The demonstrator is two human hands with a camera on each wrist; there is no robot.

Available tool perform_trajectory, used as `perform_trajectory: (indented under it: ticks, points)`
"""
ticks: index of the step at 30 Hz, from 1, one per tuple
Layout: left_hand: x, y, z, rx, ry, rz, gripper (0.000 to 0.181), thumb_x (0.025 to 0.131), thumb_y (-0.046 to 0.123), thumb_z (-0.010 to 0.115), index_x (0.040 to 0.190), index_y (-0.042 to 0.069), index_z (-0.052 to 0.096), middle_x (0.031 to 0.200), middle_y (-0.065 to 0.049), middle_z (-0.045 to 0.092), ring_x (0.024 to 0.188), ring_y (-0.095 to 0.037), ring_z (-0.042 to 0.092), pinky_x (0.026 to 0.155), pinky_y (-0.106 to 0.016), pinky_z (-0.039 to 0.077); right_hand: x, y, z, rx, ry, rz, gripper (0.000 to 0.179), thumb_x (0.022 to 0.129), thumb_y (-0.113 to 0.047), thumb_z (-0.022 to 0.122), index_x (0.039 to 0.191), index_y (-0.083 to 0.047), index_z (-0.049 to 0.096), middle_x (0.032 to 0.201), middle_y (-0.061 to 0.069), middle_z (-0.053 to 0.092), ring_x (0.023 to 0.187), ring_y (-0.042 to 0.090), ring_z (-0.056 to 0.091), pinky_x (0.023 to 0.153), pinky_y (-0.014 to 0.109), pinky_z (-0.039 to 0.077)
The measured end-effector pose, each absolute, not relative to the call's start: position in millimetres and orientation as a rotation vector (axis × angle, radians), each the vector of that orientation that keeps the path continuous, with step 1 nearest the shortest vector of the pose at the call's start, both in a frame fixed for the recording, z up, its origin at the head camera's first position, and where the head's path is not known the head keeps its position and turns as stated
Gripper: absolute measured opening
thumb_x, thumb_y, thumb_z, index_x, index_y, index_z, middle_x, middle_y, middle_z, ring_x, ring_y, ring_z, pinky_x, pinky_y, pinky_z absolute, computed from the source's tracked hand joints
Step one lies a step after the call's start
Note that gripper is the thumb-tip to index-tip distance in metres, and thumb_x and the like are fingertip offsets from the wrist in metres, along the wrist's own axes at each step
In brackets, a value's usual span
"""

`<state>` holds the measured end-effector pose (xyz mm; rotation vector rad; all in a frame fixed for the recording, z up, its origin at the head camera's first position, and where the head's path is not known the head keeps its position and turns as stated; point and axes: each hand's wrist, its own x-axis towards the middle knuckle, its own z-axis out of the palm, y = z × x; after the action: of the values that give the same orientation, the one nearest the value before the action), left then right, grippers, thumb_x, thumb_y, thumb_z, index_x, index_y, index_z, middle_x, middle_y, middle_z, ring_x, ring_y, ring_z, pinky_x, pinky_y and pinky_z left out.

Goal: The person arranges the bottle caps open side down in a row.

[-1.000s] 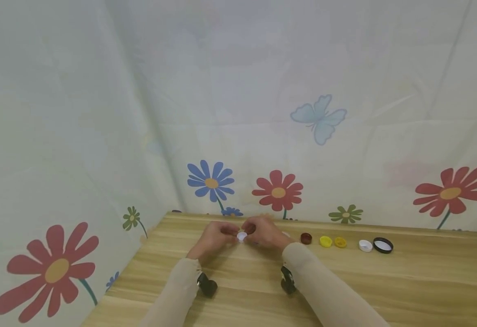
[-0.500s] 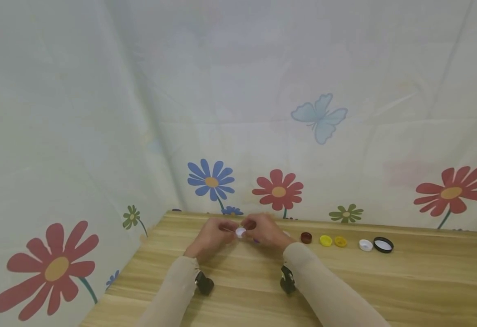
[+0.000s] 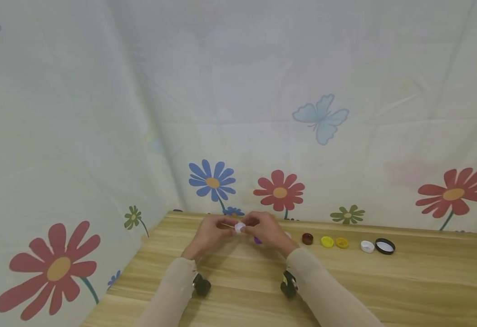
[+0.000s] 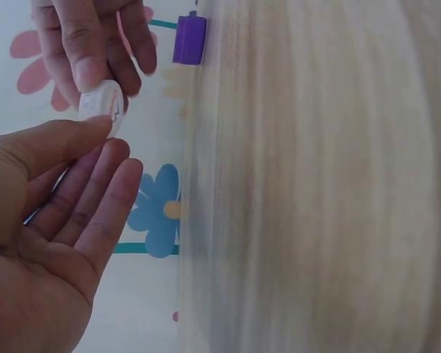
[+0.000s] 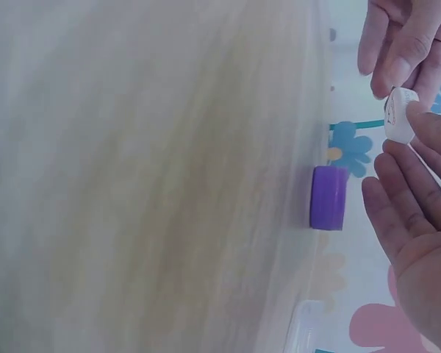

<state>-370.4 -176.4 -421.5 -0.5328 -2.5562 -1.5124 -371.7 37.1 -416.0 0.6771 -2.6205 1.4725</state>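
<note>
Both hands meet over the far part of the wooden table around a small white bottle cap (image 3: 239, 227), which has red and dark print on it in the left wrist view. My left hand (image 3: 210, 235) pinches it between thumb and fingers, the other fingers extended below. From the opposite side my right hand (image 3: 268, 232) grips the cap too, thumb against it. A purple cap (image 5: 328, 197) stands on the table under the right hand, partly covered in the head view.
To the right lie a dark red cap (image 3: 307, 239), a yellow cap (image 3: 327, 242), an orange-yellow cap (image 3: 342, 243), a white cap (image 3: 367, 246) and a black-rimmed lid (image 3: 385, 252). A flowered curtain (image 3: 238, 113) hangs behind the table (image 3: 238, 290).
The white cap has risen a little and tilted in both hands, which have shifted slightly up in the view. More of the purple cap now shows under the right hand.
</note>
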Motion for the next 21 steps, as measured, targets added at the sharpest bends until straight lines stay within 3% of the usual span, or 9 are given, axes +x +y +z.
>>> perform_trajectory:
  ticks: [11, 21]
  points:
    - [-367, -176, -416, -0.604, -2.521, -1.543, 0.022, 0.089, -0.006, 0.081, 0.11, -0.003, 0.079, 0.113, -0.017, 0.077, 0.096, -0.031, 0.077, 0.083, -0.034, 0.062, -360, 36, -415, 0.578, -2.533, 1.553, 0.02, 0.099, -0.023, 0.079, 0.115, -0.012, 0.078, 0.108, -0.002, 0.077, 0.104, 0.02, 0.069, 0.095, 0.044, 0.057]
    - [-364, -175, -412, -0.615, -2.527, -1.509, 0.018, 0.09, 0.002, 0.084, 0.108, 0.001, 0.08, 0.108, -0.013, 0.079, 0.097, -0.029, 0.077, 0.083, -0.036, 0.062, -351, 37, -408, 0.546, -2.47, 1.609, 0.021, 0.1, -0.024, 0.078, 0.115, -0.01, 0.079, 0.108, -0.002, 0.077, 0.107, 0.023, 0.07, 0.095, 0.046, 0.057]
